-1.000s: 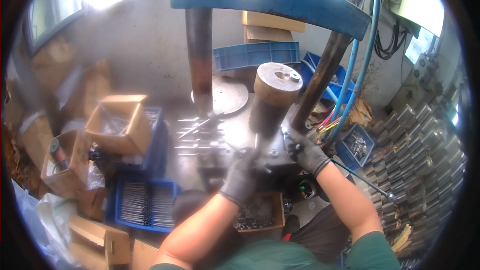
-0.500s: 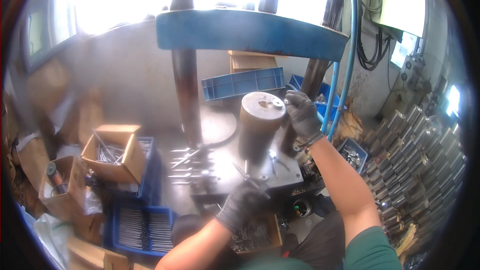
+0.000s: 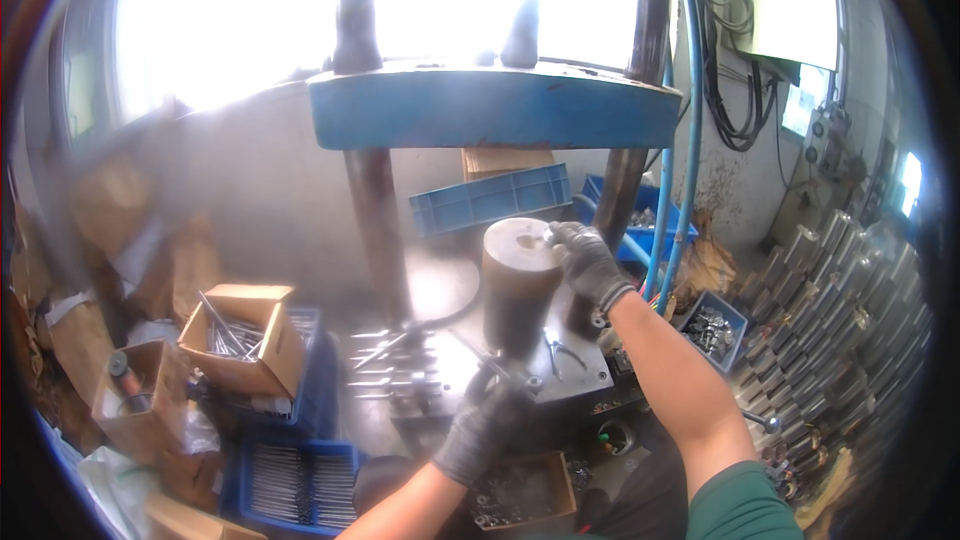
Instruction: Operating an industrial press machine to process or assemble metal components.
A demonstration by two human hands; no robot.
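R hand (image 3: 592, 265) up at metal cyl. (image 3: 522, 280), L hand (image 3: 490, 420) low w/ slim rod (image 3: 470, 347)

Step in hand, prob.: R fingers handling a small metal piece (image 3: 549, 234) on the cyl.'s top face, at its R rim, just beside the recess. R hand is gloved, fingers drawn narrow, tips at that piece; can't tell if they grip it or merely touch. L hand, also gloved, looks closed round the rod, nr the front edge of the steel plate (image 3: 582, 368); rod pts away & to the L. Glove's blurred, so exact hold n/a.

Cyl. is upright, toward mid-plate, well back from the front edge. Pliers (image 3: 562, 352) lie open to its R, btwn cyl. & the plate's front R corner. More rods (image 3: 385, 372) lie in rows by the plate's L edge.

Below the front edge: open box (image 3: 571, 490) of small parts, nr L hand. Farther L, blue bin (image 3: 240, 480) w/ stacked rods.

Next move, I'd judge, calls for a firm fingertip pinch on the small piece, clear of the recess so it can't drop in, & L hand steady w/ rod tip kept off the cyl.
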